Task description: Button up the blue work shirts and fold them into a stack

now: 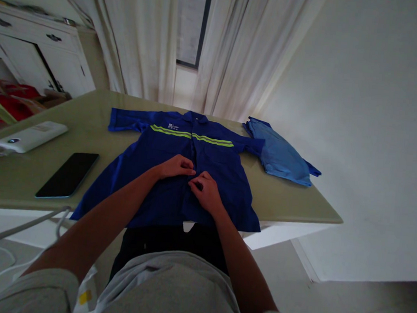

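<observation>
A dark blue work shirt [218, 164] with yellow-green reflective stripes lies face up on the table, collar at the far side. Its lower hem hangs at the near edge, by my body. At the front opening, my left hand [177, 167] pinches the shirt's placket with thumb and fingers. Just right of it and slightly nearer, my right hand [206, 191] is closed on the same placket edge, its fingertips curled together. Whether a button sits between the fingers is too small to make out.
A folded lighter blue garment [282, 151] lies at the table's right end, touching the shirt's sleeve. On the left are a dark-screened tablet [68, 175] and a white device [31, 136] with a cable. The table [288, 202] meets a wall at right; curtains [142, 38] hang behind.
</observation>
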`<act>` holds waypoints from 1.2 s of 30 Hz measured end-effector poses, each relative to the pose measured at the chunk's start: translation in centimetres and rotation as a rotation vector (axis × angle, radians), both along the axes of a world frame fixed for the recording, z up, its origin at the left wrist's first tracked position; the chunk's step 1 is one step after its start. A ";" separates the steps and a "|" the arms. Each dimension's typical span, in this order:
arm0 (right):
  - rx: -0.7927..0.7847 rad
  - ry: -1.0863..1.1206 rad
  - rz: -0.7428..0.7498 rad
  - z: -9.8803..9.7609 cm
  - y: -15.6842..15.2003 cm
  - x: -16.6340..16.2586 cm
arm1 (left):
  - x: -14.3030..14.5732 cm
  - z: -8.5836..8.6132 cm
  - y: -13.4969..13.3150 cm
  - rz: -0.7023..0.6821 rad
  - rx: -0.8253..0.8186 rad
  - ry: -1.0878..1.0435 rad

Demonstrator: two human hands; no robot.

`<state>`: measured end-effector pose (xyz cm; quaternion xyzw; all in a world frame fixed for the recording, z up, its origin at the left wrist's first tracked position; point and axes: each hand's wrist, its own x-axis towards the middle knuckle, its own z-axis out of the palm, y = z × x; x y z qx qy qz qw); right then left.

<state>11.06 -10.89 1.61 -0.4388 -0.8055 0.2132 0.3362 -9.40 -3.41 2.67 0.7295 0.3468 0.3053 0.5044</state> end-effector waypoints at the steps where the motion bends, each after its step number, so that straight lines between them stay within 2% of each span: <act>1: -0.004 -0.006 -0.018 0.0 0.0 0.0 | 0.0 -0.1 0.0 -0.002 -0.004 0.005; 3: -0.007 0.003 -0.062 0.0 0.0 -0.1 | 0.2 -0.3 0.1 0.010 0.008 0.017; 5: 0.001 0.051 -0.107 0.1 0.0 0.0 | 0.4 -0.3 0.0 0.057 0.091 0.052; 7: 0.023 0.141 -0.147 0.2 -0.1 0.2 | 0.8 0.3 -0.7 0.133 0.296 0.170; 9: 0.054 0.276 -0.165 0.3 -0.1 0.5 | 1.5 1.6 -2.0 0.151 0.590 0.353; 12: 0.083 0.558 -0.102 1.1 -0.6 1.1 | 3.3 4.3 -5.3 -0.002 0.951 0.558; 14: 0.044 0.690 0.049 2.3 -1.5 1.6 | 4.7 5.9 -8.0 -0.139 1.039 0.586; 17: -0.072 0.706 0.306 4.7 -3.4 2.3 | 6.4 7.3 -11.6 -0.278 1.005 0.505; 20: -0.152 0.644 0.489 6.9 -5.0 2.8 | 7.2 7.8 -13.7 -0.345 0.858 0.368; 22: -0.183 0.616 0.568 7.5 -5.4 2.9 | 7.2 8.0 -14.5 -0.376 0.739 0.304; 27: -0.248 0.694 0.595 7.0 -5.1 2.8 | 7.1 8.5 -15.3 -0.476 0.564 0.303; 31: -0.201 0.693 0.549 6.9 -5.7 2.8 | 7.3 8.3 -15.7 -0.489 0.560 0.305; 36: -0.240 0.573 0.605 7.3 -6.1 3.2 | 7.3 8.0 -16.0 -0.508 0.507 0.299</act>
